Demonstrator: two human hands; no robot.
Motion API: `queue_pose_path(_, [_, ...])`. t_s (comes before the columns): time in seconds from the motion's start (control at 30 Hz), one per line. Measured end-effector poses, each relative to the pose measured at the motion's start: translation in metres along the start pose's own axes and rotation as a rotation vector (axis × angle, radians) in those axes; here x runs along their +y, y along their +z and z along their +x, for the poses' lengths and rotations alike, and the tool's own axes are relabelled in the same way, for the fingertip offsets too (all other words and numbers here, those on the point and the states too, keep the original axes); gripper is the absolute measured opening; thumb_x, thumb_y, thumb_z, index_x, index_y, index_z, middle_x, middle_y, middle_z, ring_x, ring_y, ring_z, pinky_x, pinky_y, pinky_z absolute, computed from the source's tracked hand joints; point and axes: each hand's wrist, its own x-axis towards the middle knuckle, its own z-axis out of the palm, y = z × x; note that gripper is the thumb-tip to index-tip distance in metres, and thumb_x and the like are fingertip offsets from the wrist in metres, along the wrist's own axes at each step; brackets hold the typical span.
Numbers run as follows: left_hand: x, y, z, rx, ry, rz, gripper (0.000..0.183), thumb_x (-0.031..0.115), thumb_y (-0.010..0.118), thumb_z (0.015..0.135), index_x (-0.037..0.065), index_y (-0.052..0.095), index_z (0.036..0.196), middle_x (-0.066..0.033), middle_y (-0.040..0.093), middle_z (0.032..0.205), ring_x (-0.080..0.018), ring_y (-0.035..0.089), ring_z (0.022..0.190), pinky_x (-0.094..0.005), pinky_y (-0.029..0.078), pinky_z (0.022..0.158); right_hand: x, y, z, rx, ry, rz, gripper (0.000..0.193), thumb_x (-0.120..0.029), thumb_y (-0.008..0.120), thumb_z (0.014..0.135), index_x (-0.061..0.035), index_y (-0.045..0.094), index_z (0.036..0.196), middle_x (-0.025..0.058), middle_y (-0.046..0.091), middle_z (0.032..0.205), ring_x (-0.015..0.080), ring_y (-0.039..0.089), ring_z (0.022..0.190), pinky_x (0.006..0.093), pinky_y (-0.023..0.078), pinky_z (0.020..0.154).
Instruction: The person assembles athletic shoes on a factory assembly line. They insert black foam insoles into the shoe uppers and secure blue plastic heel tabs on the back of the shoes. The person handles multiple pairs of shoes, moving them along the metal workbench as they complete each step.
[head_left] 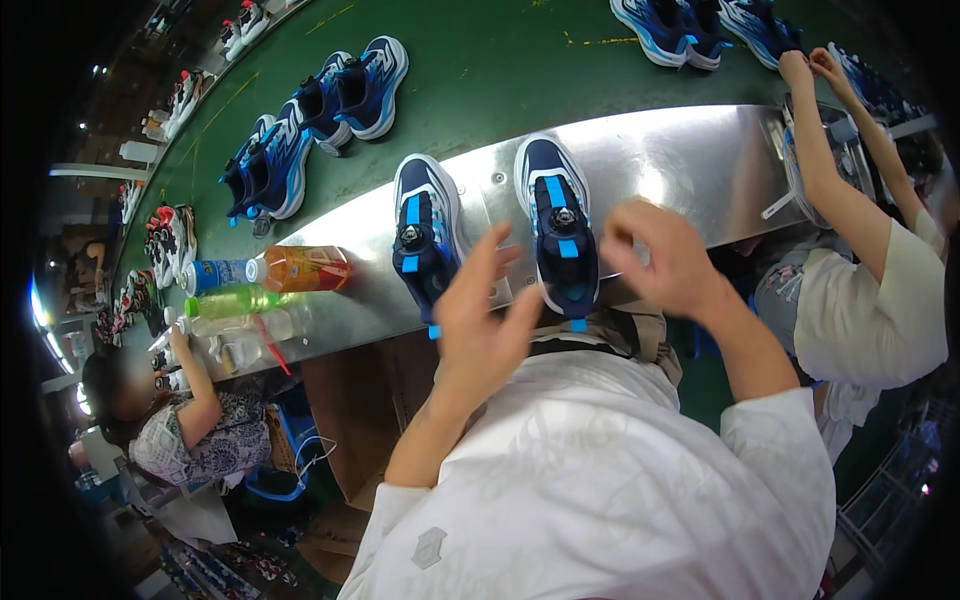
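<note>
Nearest the camera, the left hand (480,320) is raised just in front of the metal shelf (680,150), fingers spread and slightly curled, holding nothing. The right hand (660,255) hovers beside it, just in front of the shelf's near edge, fingers bent with thumb and fingertips drawn close together; whether they pinch anything cannot be told.

On the shelf, just beyond the hands, lie two blue-and-white sneakers with dial closures: the left sneaker (425,235) above the left hand, the right sneaker (560,230) between the two hands. Neither hand touches them.

Toward the shelf's left end lie several bottles (260,285). At its right end a co-worker's arms (830,150) reach up.

Beyond the shelf, on the green conveyor belt (480,70), more blue sneakers (320,115) sit in pairs.
</note>
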Motion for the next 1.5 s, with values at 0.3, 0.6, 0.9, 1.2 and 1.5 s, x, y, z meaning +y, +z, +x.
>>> queue_pose_path(0.3, [-0.090,-0.070,0.010,0.057,-0.528,-0.213,0.055,0.038,0.049,0.116,0.001,0.053,0.157,-0.0130,0.066,0.140,-0.0227,0.065,0.125,-0.0399,0.054,0.102,-0.044,0.062,0.006,-0.356,-0.231,-0.423,0.064,-0.005,0.065,0.091,-0.0147,0.057,0.154,0.0201,0.064,0.102,0.0385,0.064,0.098,0.0475,0.051,0.090])
queue_pose_path(0.6, [-0.136,-0.041,0.041,0.189,-0.347,-0.537,0.055,0.036,0.045,0.118,-0.008,0.057,0.149,-0.0190,0.072,0.131,-0.0254,0.075,0.109,-0.0346,0.061,0.088,0.008,0.053,0.109,-0.253,-0.276,-0.476,0.042,-0.043,0.089,0.076,-0.0124,0.076,0.101,0.0159,0.072,0.081,0.0359,0.074,0.084,0.0503,0.058,0.079])
queue_pose_path(0.9, [-0.182,-0.022,0.047,0.397,-0.209,-0.379,0.027,0.005,0.056,0.110,-0.005,0.071,0.130,-0.0114,0.076,0.109,-0.0112,0.070,0.079,-0.0243,0.056,0.067,0.105,-0.014,0.294,-0.064,-0.395,-0.775,0.052,-0.040,0.085,0.086,-0.0198,0.073,0.132,0.0112,0.070,0.121,0.0319,0.066,0.118,0.0491,0.053,0.098])
queue_pose_path(1.2, [-0.172,-0.019,0.042,0.431,-0.193,-0.242,0.022,0.002,0.058,0.107,-0.002,0.074,0.122,-0.0092,0.077,0.102,-0.0105,0.071,0.080,-0.0227,0.054,0.064,0.225,-0.179,0.265,-0.255,0.582,-0.979,0.057,-0.024,0.076,0.080,-0.0063,0.070,0.134,0.0225,0.071,0.138,0.0377,0.070,0.125,0.0505,0.058,0.103])
queue_pose_path(1.5, [-0.175,-0.012,0.045,0.573,-0.012,-0.041,0.015,0.000,0.063,0.100,-0.003,0.074,0.109,-0.0104,0.075,0.092,-0.0172,0.071,0.072,-0.0314,0.057,0.066,0.229,-0.155,0.195,-0.075,0.181,-0.849,0.068,-0.041,0.090,0.072,-0.0038,0.076,0.128,0.0216,0.076,0.123,0.0399,0.070,0.116,0.0485,0.056,0.103])
